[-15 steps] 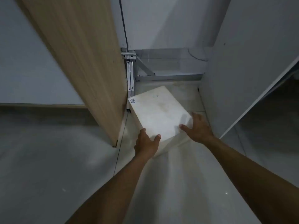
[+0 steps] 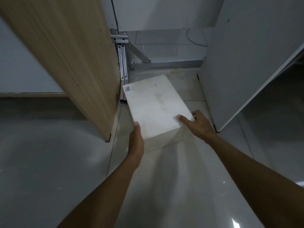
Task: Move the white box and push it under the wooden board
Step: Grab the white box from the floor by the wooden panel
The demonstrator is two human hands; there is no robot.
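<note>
Head view: the white box [image 2: 156, 106], judged rigid, light and easily slid over the glossy floor [image 2: 181, 186], is clasped at its near corners by the left hand [image 2: 136, 142] and the right hand [image 2: 197, 125].

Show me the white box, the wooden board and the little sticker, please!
white box [image 2: 156, 109], head view, middle of its top face.
wooden board [image 2: 69, 55], head view, its wide grained face.
sticker [image 2: 127, 89], head view, its middle, at the box's far left top corner.

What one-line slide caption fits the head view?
Left hand and right hand hold a white box beside a wooden board.
</note>
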